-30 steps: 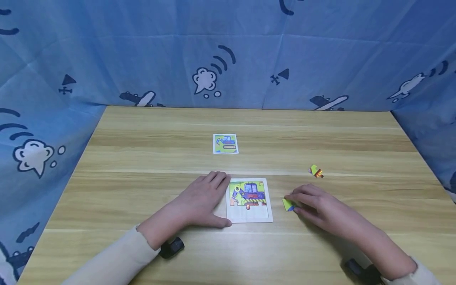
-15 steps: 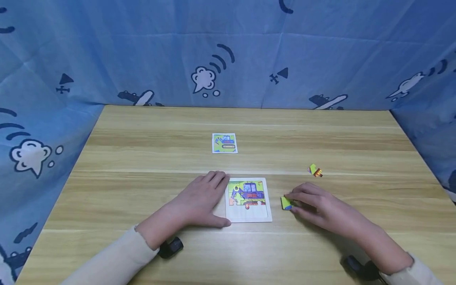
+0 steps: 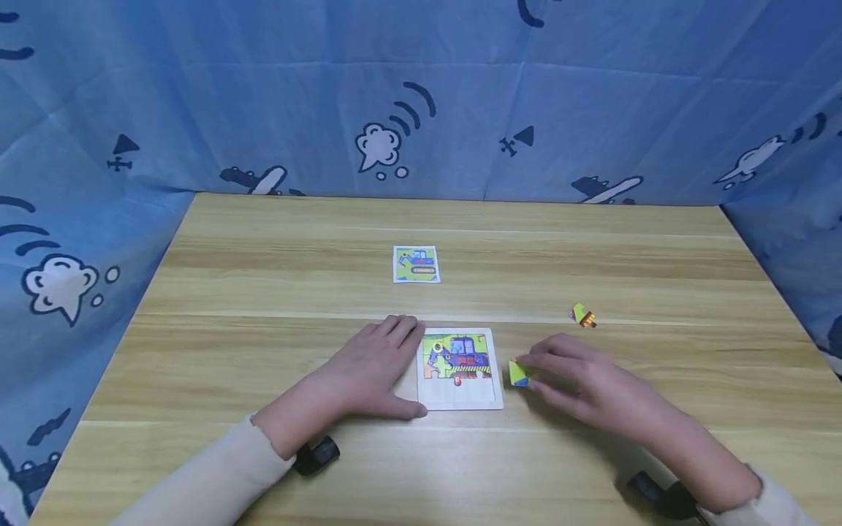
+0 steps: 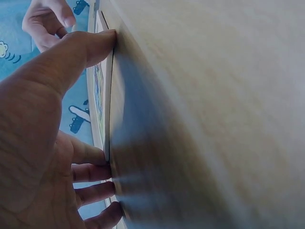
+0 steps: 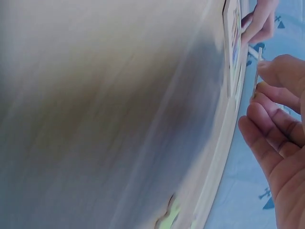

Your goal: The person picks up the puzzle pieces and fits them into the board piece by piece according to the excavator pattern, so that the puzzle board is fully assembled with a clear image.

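Observation:
A white-framed jigsaw puzzle board (image 3: 460, 398) lies flat on the table, its upper part filled with a purple and blue digger picture and its lower part bare white. Along its left edge my left hand (image 3: 378, 372) rests spread, thumb near the lower corner and fingers near the upper one; the left wrist view shows the thumb (image 4: 97, 47) against the frame's edge. Just right of the board, my right hand (image 3: 585, 376) pinches a green puzzle piece (image 3: 518, 373) with a blue corner. In the right wrist view that thin piece (image 5: 256, 78) appears edge-on, raised off the table.
Loose puzzle pieces (image 3: 582, 315) lie close together beyond my right hand. A small square picture card (image 3: 416, 264) of a digger lies behind the board. Blue printed cloth (image 3: 460, 95) hangs at the back and sides of the wooden table (image 3: 296, 241).
My right hand has moved a little left, bringing the green puzzle piece nearer the board's right edge. My left hand keeps its place on the board.

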`<control>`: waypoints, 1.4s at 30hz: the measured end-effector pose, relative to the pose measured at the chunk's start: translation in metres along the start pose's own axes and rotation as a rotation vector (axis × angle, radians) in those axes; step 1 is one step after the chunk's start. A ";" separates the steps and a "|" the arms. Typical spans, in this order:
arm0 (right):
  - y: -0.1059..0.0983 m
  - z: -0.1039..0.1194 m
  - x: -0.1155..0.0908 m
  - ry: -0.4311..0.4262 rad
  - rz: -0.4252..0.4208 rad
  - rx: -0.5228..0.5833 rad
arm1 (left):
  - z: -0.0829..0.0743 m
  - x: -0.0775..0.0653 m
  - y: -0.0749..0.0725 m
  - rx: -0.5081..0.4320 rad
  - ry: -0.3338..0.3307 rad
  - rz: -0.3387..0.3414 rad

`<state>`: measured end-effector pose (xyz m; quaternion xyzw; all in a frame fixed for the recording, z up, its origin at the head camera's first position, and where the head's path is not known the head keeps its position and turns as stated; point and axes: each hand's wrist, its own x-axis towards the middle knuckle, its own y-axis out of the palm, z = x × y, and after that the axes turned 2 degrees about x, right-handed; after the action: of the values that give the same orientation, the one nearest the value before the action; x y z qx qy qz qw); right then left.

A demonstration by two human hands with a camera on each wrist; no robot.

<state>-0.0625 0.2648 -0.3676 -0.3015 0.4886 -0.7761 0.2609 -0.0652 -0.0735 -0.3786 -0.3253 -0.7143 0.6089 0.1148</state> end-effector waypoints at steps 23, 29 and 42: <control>0.032 0.051 0.050 -0.090 0.141 0.097 | 0.004 0.000 0.001 0.004 0.010 -0.008; 0.044 0.056 0.057 -0.156 0.129 0.100 | 0.004 0.000 0.002 0.017 0.015 -0.020; 0.054 0.063 0.064 -0.188 0.088 0.017 | 0.003 -0.001 0.001 0.011 0.018 -0.018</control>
<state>-0.0541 0.1614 -0.3813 -0.3489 0.4679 -0.7363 0.3423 -0.0658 -0.0767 -0.3797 -0.3239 -0.7126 0.6088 0.1286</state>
